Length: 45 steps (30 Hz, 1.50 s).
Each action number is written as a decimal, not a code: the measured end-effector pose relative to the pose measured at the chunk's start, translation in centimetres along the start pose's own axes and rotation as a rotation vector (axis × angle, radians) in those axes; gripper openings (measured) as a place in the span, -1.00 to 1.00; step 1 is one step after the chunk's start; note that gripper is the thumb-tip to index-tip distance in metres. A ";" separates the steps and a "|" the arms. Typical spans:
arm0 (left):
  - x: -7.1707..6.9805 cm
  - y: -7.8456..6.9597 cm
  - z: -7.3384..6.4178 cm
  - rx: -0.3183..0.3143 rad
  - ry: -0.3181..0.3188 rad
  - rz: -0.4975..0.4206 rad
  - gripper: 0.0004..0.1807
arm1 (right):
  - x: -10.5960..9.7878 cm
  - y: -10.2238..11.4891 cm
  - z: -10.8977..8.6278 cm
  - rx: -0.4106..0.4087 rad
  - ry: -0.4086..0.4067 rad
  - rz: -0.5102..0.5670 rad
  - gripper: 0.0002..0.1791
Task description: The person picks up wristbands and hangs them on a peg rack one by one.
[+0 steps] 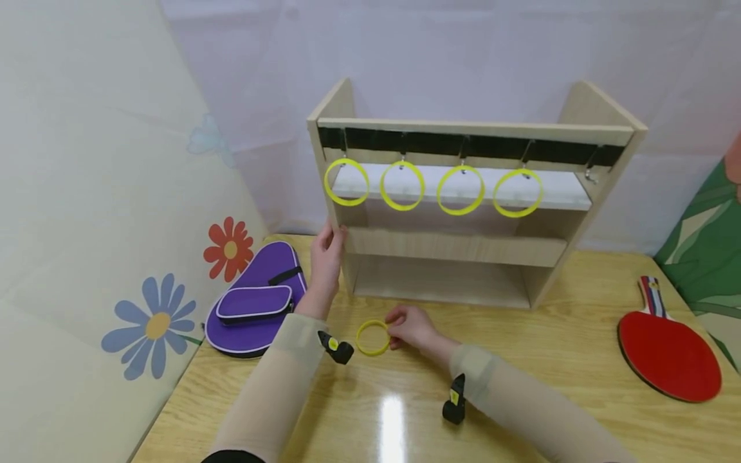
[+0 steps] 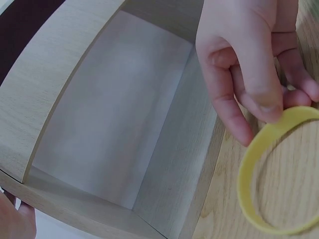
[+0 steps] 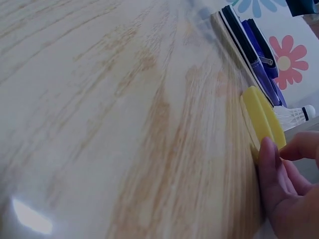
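Note:
My left hand (image 1: 325,260) grips the left side panel of a light wooden shelf (image 1: 451,247), thumb at its front edge; in the left wrist view only part of this hand (image 2: 17,221) shows at the lower left corner. On the table in front of the shelf, my right hand (image 1: 412,326) pinches the right edge of a yellow ring (image 1: 359,341) between thumb and fingers. The right wrist view shows that ring (image 3: 261,117) edge-on, low at the tabletop. Above, several more yellow rings (image 1: 383,186) hang from hooks along the shelf's black strip (image 1: 440,143). The rightmost hook (image 1: 590,175) bears no ring.
A purple paddle case (image 1: 255,305) leans beside the left wall, left of my forearm. To the far right lies a red table tennis paddle (image 1: 668,354). A white shuttlecock (image 3: 291,117) appears behind the ring in the right wrist view. The wooden table (image 1: 556,360) carries everything.

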<state>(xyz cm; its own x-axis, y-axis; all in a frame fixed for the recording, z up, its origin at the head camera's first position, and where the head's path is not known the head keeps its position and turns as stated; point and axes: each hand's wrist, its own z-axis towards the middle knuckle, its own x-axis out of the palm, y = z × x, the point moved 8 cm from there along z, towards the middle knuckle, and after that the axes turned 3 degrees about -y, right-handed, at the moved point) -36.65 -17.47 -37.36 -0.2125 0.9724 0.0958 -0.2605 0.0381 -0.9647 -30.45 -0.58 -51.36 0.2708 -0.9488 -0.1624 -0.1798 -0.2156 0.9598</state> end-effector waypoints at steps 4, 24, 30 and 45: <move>-0.1 0.0 -0.1 -0.005 -0.006 -0.009 -0.50 | -0.3 -0.1 -0.3 0.016 0.008 0.034 -0.68; 0.2 0.1 0.2 -0.016 -0.008 -0.013 -0.49 | -3.5 0.7 -2.1 0.051 0.018 0.128 -0.53; 0.0 0.3 0.1 -0.014 -0.013 -0.019 -0.49 | -4.5 2.2 -2.4 0.002 0.008 0.132 -0.54; -0.2 0.3 0.3 -0.009 -0.007 -0.018 -0.49 | -7.9 4.5 -3.8 -0.021 -0.056 0.213 -0.50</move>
<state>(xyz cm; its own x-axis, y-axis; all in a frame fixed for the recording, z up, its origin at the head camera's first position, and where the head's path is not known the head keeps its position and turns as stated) -36.97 -17.68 -37.63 -0.2142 0.9700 0.1146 -0.2553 0.0576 -0.9651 -29.84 6.86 -44.90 0.1756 -0.9839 0.0323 -0.2070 -0.0048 0.9783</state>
